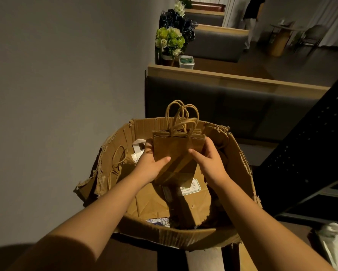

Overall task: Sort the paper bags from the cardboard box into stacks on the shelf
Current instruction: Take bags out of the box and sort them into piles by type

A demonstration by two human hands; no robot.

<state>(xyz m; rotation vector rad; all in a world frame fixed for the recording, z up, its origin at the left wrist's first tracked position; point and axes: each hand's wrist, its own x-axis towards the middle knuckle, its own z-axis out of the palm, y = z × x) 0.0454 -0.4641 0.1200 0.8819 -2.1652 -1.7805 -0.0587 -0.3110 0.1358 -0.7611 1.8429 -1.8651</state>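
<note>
Head view looks down into a torn cardboard box (240,167) with ragged corrugated walls. Above its middle, both hands hold a small bundle of flat brown paper bags (176,149), their twisted paper handles (182,116) standing up past the far rim of the box. The left hand (150,165) grips the bundle's left edge, thumb laid across the front face and fingers curled behind. The right hand (209,159) grips the right edge the same way, thumb pointing in across the front and fingers wrapped round the back. The bundle is lifted clear of what lies in the box and tilts slightly, its lower corner pointing down toward the box floor.

Inside the box lie more bags: a large flat brown bag (154,202) on the bottom, a brown bag with a white and green printed label (189,187) just under the held bundle, loose bag handles (118,155) along the left wall, and some white paper (137,148) near the far left corner. A scrap of blue patterned paper (158,221) shows near the front wall.

Beyond the box stands a dark padded bench back (223,106) with a wooden top ledge. Farther off, green and white flowers (170,41) stand beside a small white bin (186,62). A black perforated metal shelf frame (305,153) rises at the right.
</note>
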